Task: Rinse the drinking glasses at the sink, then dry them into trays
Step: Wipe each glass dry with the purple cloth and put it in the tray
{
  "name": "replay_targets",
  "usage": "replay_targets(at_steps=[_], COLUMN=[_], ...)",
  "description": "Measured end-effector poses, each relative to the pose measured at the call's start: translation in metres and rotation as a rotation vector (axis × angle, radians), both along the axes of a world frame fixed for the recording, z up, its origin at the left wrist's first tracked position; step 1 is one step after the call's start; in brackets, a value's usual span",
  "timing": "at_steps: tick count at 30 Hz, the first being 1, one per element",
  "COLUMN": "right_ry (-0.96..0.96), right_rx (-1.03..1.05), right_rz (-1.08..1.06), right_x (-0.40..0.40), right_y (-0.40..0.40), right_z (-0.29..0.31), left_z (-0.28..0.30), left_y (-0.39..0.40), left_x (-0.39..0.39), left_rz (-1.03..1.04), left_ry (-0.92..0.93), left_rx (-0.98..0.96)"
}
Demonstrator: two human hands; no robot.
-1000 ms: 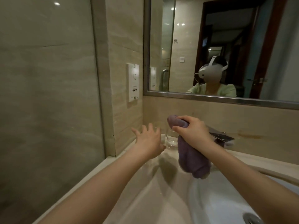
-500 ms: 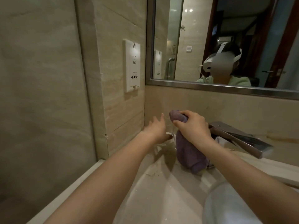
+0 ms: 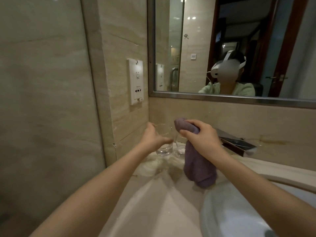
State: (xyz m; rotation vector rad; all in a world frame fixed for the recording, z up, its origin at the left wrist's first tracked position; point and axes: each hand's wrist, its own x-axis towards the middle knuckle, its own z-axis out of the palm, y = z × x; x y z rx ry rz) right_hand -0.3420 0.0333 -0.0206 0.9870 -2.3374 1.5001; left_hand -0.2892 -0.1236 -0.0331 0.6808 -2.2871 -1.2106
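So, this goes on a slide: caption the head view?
Left hand grips a glass by the wall; right hand holds a purple towel.

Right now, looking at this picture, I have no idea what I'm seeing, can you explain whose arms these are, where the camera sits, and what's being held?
There is no machine here. The arms belong to a person wearing a camera on the head, so you look forward and down along them. The mirror shows that person with the headset on. The left hand grips a clear drinking glass standing on the wet counter in the corner. A second glass stands just right of it. The right hand holds a purple cloth that hangs down in front of that second glass. The metal tap sits behind it, and the white sink is at the lower right. A wall socket is above.
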Motion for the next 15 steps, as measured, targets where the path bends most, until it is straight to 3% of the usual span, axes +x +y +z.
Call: replay_targets(at_steps=[4,10,15], right_ry=[0.045,0.363,0.485], right_rx=[-0.211,-0.3,-0.215], right_rz=[0.085,0.034,-0.051], right_x=[0.031,0.09,0.124], right_y=[0.042,0.116,0.185], right_z=[0.006,0.009,-0.014], left_z=[0.026,0.027,0.012], left_y=[0.045,0.155,0.239], left_x=[0.046,0.087,0.094], left_rz=[-0.117,-0.205,-0.248], left_ry=[0.276,0.647,0.618], left_rx=[0.228,0.752,0.914])
